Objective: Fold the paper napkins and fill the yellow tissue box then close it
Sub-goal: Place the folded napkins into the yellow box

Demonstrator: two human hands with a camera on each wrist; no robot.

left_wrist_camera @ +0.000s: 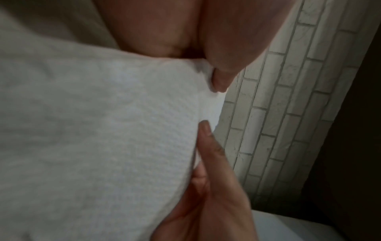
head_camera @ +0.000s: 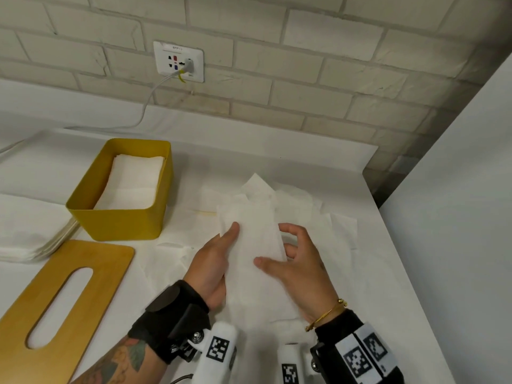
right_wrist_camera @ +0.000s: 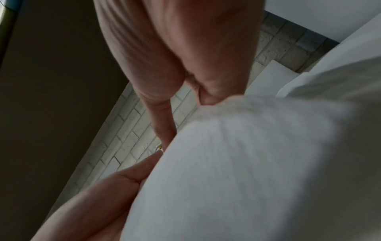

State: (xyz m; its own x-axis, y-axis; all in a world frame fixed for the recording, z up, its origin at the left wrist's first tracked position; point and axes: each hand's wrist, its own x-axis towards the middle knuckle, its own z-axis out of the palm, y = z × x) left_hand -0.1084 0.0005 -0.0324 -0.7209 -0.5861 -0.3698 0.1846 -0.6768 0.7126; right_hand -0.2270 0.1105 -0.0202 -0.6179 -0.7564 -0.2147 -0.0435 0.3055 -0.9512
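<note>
While a folded napkin (head_camera: 253,239) is being pinched along both edges by the left hand (head_camera: 212,266) and right hand (head_camera: 300,268) above the table (head_camera: 388,273), right of the yellow tissue box (head_camera: 122,220), the loose fold is judged likely to spring open should either grip slacken.

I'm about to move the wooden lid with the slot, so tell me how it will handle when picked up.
The lid looks like a flat, rigid board, so probably stiff, not floppy. It lies flat on the table, so it shouldn't roll. Its smooth face may be slippery; the slot offers a grip.
</note>
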